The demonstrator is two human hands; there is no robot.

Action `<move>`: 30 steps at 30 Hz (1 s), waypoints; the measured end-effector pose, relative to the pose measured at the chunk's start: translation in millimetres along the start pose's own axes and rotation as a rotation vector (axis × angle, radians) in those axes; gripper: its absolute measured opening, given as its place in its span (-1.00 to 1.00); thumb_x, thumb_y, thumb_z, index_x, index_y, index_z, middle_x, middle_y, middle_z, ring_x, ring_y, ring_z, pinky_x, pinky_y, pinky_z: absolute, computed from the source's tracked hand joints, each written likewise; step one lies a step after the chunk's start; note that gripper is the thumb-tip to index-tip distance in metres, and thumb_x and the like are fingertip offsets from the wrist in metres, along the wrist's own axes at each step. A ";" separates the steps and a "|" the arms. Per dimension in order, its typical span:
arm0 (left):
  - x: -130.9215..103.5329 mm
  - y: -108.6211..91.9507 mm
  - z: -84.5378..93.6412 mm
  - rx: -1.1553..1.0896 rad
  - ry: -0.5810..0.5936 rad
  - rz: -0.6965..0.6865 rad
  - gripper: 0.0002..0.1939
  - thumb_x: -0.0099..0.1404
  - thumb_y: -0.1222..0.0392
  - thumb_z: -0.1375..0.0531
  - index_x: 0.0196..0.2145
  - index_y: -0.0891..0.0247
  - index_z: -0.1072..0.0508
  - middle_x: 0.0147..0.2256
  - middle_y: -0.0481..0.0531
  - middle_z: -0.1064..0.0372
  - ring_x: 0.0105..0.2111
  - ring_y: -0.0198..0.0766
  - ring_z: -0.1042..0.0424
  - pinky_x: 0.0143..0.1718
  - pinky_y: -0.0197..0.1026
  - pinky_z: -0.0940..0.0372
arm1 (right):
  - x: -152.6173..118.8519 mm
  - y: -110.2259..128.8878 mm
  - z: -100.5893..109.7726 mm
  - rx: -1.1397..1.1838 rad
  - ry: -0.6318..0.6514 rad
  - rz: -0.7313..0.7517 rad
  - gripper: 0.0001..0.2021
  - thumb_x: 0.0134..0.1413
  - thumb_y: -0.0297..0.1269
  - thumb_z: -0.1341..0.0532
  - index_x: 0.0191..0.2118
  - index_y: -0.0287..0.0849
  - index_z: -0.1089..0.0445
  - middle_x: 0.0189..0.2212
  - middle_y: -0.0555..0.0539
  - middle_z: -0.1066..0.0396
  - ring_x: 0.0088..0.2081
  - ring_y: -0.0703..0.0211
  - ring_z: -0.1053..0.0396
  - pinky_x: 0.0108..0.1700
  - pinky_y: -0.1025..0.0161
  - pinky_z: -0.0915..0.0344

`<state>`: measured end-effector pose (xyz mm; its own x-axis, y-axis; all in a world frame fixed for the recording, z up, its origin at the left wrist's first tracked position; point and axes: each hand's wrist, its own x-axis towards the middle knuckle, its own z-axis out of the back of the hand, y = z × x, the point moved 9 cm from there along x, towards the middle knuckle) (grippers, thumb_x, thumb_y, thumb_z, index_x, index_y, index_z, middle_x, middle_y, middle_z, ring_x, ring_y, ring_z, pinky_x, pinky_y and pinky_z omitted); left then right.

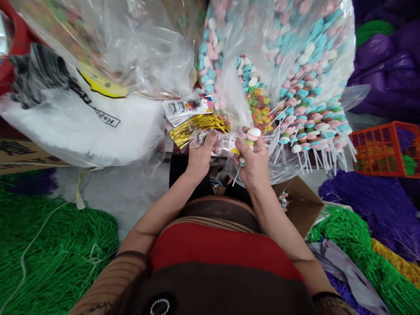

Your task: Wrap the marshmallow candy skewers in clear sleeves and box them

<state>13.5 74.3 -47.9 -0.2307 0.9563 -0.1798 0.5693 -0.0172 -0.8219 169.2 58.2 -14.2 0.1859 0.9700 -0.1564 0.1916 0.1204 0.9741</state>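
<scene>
Held candy skewer [253, 136]: white disc on top, pink under it, white stick.
Small printed bag [197, 139]: see-through, with dark lettering.
Twist ties [196, 127]: shiny gold, catching my eye first.
Flat packets [182, 107]: silvery white, black print, one corner splashed red and blue.
Piled candy skewers [310, 116]: pastel pink, turquoise and white bands, some green.
Gummy rings [258, 105]: orange, yellow, green, red.
Big white bag [78, 135]: black lettering, bright yellow patch.
Cloth [39, 74]: streaked black and grey.
Shirt [223, 249]: red band above dark brown.
Crate [377, 146]: orange.
Stringy heaps: green to the left [59, 249]; purple [377, 205], green and gold over right.
</scene>
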 end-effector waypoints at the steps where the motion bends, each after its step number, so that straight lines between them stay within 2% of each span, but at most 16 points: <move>1: 0.5 -1.5 1.3 0.038 0.005 -0.030 -0.55 0.15 -0.14 -0.44 -0.48 0.20 -0.34 -0.58 -0.19 -0.26 -0.59 -0.45 -0.27 -0.51 -0.33 -0.25 | -0.6 -0.1 -4.4 0.003 0.035 -0.008 -0.50 -0.04 -0.05 -0.47 0.05 0.12 -0.43 -0.35 0.06 -0.36 -0.54 0.36 -0.13 -0.63 0.40 -0.13; 4: 0.5 -4.1 -1.0 0.094 0.078 -0.085 -0.58 0.13 -0.15 -0.45 -0.46 0.20 -0.40 -0.56 -0.17 -0.32 -0.55 -0.42 -0.33 -0.41 -0.29 -0.32 | -2.6 1.9 -11.8 -0.022 0.092 -0.004 -0.47 -0.06 -0.12 -0.46 0.08 0.12 -0.43 -0.36 0.07 -0.33 -0.53 0.36 -0.10 -0.62 0.39 -0.13; 8: -1.4 1.2 -10.4 0.003 0.171 0.037 -0.59 0.02 -0.09 -0.51 -0.35 0.20 -0.49 -0.50 -0.15 -0.41 -0.55 -0.41 -0.35 -0.48 -0.29 -0.31 | -4.0 7.5 -9.2 -0.048 0.051 0.041 -0.46 -0.07 -0.14 -0.46 0.09 0.13 -0.43 -0.41 0.10 -0.29 -0.55 0.36 -0.05 -0.61 0.37 -0.10; 12: -1.3 -1.1 -12.0 -0.090 0.122 0.106 -0.57 -0.07 0.02 -0.57 -0.42 0.23 -0.45 -0.50 -0.15 -0.41 -0.53 -0.43 -0.36 -0.53 -0.33 -0.26 | -4.7 7.6 -6.4 -0.024 0.024 0.033 -0.52 -0.06 -0.12 -0.47 0.04 0.11 -0.46 -0.47 0.12 -0.24 -0.58 0.37 -0.03 -0.61 0.37 -0.08; 15: -0.6 -0.2 -8.5 -0.113 0.046 0.128 -0.59 -0.02 0.06 -0.56 -0.43 0.23 -0.41 -0.52 -0.19 -0.36 -0.54 -0.46 -0.33 -0.54 -0.35 -0.23 | -3.7 5.3 -1.6 -0.008 -0.022 0.009 -0.57 -0.05 -0.07 -0.46 -0.02 0.10 -0.47 -0.45 0.11 -0.26 -0.58 0.38 -0.05 -0.62 0.37 -0.06; 21: 0.0 -1.5 -3.0 -0.075 -0.004 0.070 -0.56 0.08 -0.04 -0.50 -0.49 0.22 -0.33 -0.57 -0.21 -0.27 -0.58 -0.48 -0.28 -0.53 -0.34 -0.23 | -2.4 6.3 -7.0 -0.012 0.031 -0.024 -0.52 -0.07 -0.02 -0.46 0.01 0.14 -0.44 -0.38 0.09 -0.28 -0.54 0.36 -0.10 -0.62 0.38 -0.07; 26: -2.5 -3.7 -8.5 -0.050 0.080 0.020 -0.52 0.02 -0.14 -0.51 -0.49 0.20 -0.36 -0.55 -0.18 -0.31 -0.55 -0.43 -0.32 -0.50 -0.31 -0.28 | -3.2 6.9 -13.0 0.006 0.066 -0.020 -0.47 -0.11 -0.10 -0.49 0.04 0.12 -0.41 -0.36 0.08 -0.30 -0.53 0.36 -0.08 -0.62 0.37 -0.11; 30: -2.5 -2.3 -12.9 -0.099 0.099 0.056 -0.55 0.04 -0.11 -0.51 -0.47 0.21 -0.38 -0.53 -0.16 -0.33 -0.54 -0.43 -0.32 -0.52 -0.32 -0.25 | -3.5 8.7 -7.1 0.010 0.021 0.058 -0.60 -0.04 -0.11 -0.47 -0.06 0.10 -0.43 -0.36 0.08 -0.29 -0.52 0.36 -0.10 -0.59 0.36 -0.14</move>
<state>22.9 75.7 -38.5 -0.1207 0.9787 -0.1659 0.6552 -0.0470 -0.7540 163.3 57.3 -3.9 0.1764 0.9796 -0.0960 0.1908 0.0617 0.9797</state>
